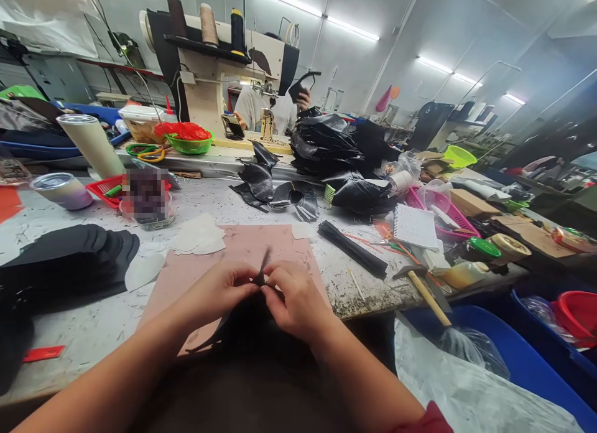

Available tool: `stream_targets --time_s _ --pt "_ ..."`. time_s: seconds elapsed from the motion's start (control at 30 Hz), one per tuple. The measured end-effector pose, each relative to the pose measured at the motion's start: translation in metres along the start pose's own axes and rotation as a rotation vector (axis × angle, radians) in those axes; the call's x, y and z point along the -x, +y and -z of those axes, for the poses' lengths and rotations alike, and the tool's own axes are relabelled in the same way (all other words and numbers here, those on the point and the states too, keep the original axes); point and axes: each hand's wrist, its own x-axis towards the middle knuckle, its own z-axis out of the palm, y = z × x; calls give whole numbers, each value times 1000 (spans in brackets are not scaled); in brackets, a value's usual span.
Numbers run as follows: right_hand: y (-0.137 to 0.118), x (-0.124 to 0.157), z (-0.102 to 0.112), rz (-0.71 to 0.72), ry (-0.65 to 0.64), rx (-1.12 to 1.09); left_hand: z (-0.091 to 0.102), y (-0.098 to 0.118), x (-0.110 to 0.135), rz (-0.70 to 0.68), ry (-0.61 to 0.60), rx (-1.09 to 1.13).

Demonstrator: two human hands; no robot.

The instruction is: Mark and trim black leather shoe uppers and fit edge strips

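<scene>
My left hand point(222, 291) and my right hand point(295, 302) meet over the near edge of a pink board point(224, 259) on the workbench. Both pinch the same small black strip point(262, 270), whose thin tip pokes up between the fingertips. A larger dark piece hangs below the hands toward my lap. Fingers of both hands are closed around the black material.
White cut shapes point(198, 239) lie at the board's far left, black flat pieces point(69, 252) at the left. A bundle of black strips point(353, 249), a hammer point(422, 287), glue jars point(485, 249), a heap of black leather point(326, 150) and a sewing machine point(219, 66) stand beyond. Blue bins point(527, 358) sit lower right.
</scene>
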Motion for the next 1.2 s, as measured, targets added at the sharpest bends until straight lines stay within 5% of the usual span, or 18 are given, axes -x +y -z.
stream_targets --time_s 0.1,0.27,0.63,1.2 --pt "2 -5 7 -122 -84 -220 -1 2 1 -13 -22 10" --pt "5 -9 6 -258 -40 -322 0 5 2 -37 -55 -7" --pt "4 -12 12 -233 -231 -199 6 3 -5 -20 -93 -71" --pt "9 -13 4 -296 -275 19 3 7 -9 38 -87 -264"
